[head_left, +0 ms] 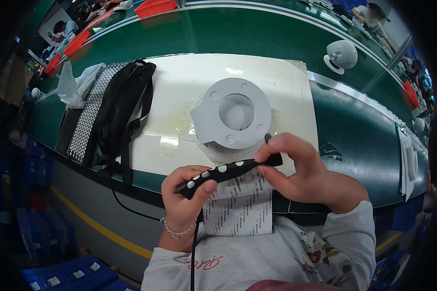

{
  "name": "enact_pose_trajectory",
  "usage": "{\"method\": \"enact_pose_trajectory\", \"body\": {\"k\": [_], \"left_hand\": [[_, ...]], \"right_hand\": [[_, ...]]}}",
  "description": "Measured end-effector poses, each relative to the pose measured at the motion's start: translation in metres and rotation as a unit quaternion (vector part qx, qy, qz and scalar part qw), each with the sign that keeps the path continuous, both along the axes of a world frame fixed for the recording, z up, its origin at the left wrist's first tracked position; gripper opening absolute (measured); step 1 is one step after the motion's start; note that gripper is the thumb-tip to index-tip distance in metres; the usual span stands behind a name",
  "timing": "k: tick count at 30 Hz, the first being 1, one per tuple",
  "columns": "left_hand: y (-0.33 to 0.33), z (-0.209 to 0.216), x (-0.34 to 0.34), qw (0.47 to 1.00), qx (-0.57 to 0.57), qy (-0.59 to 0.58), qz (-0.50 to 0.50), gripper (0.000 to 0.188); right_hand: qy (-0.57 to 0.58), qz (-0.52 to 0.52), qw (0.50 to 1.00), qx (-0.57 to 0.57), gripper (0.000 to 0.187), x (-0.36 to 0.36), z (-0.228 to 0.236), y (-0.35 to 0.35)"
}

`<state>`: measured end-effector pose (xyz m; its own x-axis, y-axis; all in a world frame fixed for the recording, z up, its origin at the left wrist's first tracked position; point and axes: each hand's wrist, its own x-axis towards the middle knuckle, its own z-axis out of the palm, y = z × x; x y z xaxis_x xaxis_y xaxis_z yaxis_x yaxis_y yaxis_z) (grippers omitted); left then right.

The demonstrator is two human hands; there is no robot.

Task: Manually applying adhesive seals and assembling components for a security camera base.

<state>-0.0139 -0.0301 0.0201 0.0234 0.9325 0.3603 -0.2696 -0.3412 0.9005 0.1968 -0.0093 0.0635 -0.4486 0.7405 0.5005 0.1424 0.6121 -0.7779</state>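
Both hands hold a slim black controller bar (230,170) with several round white buttons along its top, level in front of my chest. My left hand (184,194) grips its left end, from which a black cable (194,252) drops down. My right hand (301,169) pinches the right end, with a small dark piece between thumb and forefinger tips. A folded printed paper sheet (239,206) hangs under the bar. Just beyond, a grey round housing (233,114) with a central opening sits on a white mat (179,87).
A black bag with a dotted strap (116,111) and a clear plastic bag (75,85) lie left on the mat's edge. A green conveyor (218,34) runs behind, carrying a white fan-like unit (341,56) and red bins (155,7). Blue crates (68,276) stand lower left. Other people work far off.
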Motion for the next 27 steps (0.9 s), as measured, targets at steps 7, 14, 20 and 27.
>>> {"method": "enact_pose_trajectory", "body": {"k": [7, 14, 20, 27], "left_hand": [[0.001, 0.005, 0.001, 0.990, -0.121, -0.056, 0.044, 0.015], [0.006, -0.002, -0.004, 0.993, -0.082, -0.064, 0.060, 0.013], [0.015, -0.005, -0.002, 0.991, 0.083, 0.099, 0.044, 0.016], [0.020, -0.005, -0.004, 0.988, 0.088, 0.100, 0.081, 0.018]], "right_hand": [[-0.134, 0.009, 0.955, 0.264, 0.059, 0.001, 0.011, 0.005], [0.045, 0.056, 0.994, 0.088, 0.075, 0.010, -0.001, 0.016], [0.052, -0.018, 0.996, 0.076, 0.069, 0.011, 0.004, 0.046], [0.117, -0.013, 0.993, -0.009, 0.068, 0.009, 0.005, 0.049]]}}
